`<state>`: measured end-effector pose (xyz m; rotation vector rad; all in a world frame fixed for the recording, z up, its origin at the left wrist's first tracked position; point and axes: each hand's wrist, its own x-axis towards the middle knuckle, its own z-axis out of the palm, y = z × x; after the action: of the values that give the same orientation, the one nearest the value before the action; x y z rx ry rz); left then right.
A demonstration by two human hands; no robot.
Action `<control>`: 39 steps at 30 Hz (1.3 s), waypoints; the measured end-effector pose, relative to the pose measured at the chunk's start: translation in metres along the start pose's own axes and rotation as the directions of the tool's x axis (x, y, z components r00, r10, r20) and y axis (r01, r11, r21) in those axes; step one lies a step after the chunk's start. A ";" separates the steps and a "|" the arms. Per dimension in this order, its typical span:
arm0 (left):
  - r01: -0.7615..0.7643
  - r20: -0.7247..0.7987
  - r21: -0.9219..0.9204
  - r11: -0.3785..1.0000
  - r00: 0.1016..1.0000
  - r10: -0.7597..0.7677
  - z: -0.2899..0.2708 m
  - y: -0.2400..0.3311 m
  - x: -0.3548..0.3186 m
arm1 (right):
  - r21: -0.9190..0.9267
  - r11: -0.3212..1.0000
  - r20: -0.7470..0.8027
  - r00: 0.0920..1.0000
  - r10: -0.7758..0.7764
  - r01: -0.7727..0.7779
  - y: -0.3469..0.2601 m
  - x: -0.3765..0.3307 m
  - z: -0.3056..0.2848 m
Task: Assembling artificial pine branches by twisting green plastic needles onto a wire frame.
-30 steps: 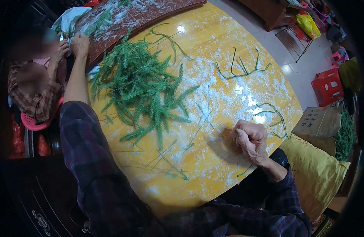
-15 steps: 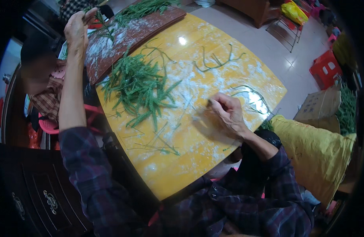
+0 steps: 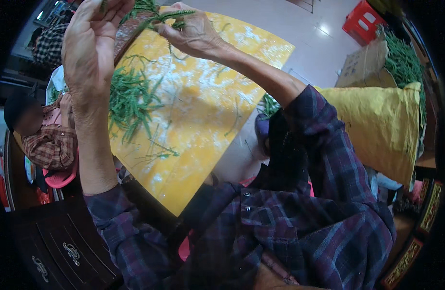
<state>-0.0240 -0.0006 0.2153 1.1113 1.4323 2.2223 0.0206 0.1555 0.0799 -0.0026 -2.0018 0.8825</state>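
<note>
At the far left, the left hand (image 3: 89, 53) is raised with its palm in view, beside a green artificial pine sprig (image 3: 152, 18); the upper edge cuts off part of its fingers, so I cannot tell whether they grip anything. The right hand (image 3: 196, 35) reaches across from the right and pinches the sprig between thumb and fingers — the needled tips fan out on both sides of the grip, above the far left part of the yellow table (image 3: 198, 159). A heap of matching sprigs (image 3: 133, 99) lies on the table's left side, with thin loose stems (image 3: 157, 151) just nearer, and white flakes (image 3: 251, 37) are scattered over the tabletop. Beyond the table's far left edge, partly behind the hands, is a dark red board (image 3: 128, 37). On the right stand a bulky yellow sack (image 3: 372, 125) and, farther off, a cardboard box (image 3: 360, 70) beside more greenery (image 3: 403, 60) — beyond them, a red plastic stool (image 3: 362, 21). At the left, a co-worker in a brown checked shirt (image 3: 51, 147) sits on a pink chair (image 3: 62, 179).
</note>
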 end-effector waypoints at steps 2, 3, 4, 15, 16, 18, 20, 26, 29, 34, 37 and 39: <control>-0.080 -0.093 -0.052 0.995 0.993 0.075 0.019 -0.007 -0.022 | 0.216 0.976 -0.066 0.997 0.040 -0.025 0.002 -0.013 -0.003; -0.069 -0.077 -0.071 0.995 0.995 0.063 0.029 -0.019 -0.037 | 0.194 0.980 -0.075 0.996 0.051 -0.036 0.004 -0.021 -0.020; -0.045 -0.028 -0.039 0.998 0.999 0.044 0.032 -0.037 -0.056 | 0.539 0.757 0.084 0.917 0.389 -0.370 0.006 -0.029 -0.035; 0.144 -0.311 -0.211 0.967 0.928 -0.206 0.026 -0.150 -0.143 | 0.814 -0.043 0.439 0.564 0.699 -0.580 -0.005 -0.103 -0.038; 0.150 -0.348 -0.189 0.971 0.914 -0.209 0.023 -0.151 -0.140 | 0.793 -0.011 0.449 0.574 0.685 -0.609 -0.002 -0.107 -0.032; 0.117 -0.352 -0.143 0.983 0.922 -0.161 0.006 -0.161 -0.133 | 0.682 0.103 0.506 0.570 0.647 -0.724 -0.007 -0.109 -0.040; 0.080 -0.361 -0.089 0.993 0.926 -0.107 -0.016 -0.165 -0.125 | 0.680 0.199 0.477 0.632 0.611 -0.706 -0.002 -0.112 -0.048; 0.115 -0.432 -0.232 0.966 0.878 -0.208 -0.057 -0.161 -0.112 | 0.761 0.199 0.378 0.671 0.638 -0.618 0.037 -0.113 -0.059; 0.101 -0.367 -0.280 0.955 0.908 -0.204 -0.061 -0.167 -0.116 | 0.769 0.065 0.413 0.573 0.708 -0.635 0.043 -0.110 -0.053; 0.107 -0.292 -0.321 0.941 0.934 -0.206 -0.059 -0.165 -0.117 | 0.778 -0.003 0.477 0.589 0.652 -0.628 0.046 -0.104 -0.055; 0.120 -0.274 -0.328 0.937 0.937 -0.216 -0.060 -0.167 -0.119 | 0.810 0.049 0.439 0.660 0.609 -0.584 0.043 -0.101 -0.057; 0.135 -0.272 -0.324 0.936 0.935 -0.229 -0.061 -0.170 -0.120 | 0.824 0.053 0.421 0.672 0.609 -0.564 0.045 -0.102 -0.055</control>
<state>-0.0167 -0.0304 0.0004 0.5278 1.1867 2.4432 0.1060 0.1873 -0.0043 -0.2259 -1.0603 2.5036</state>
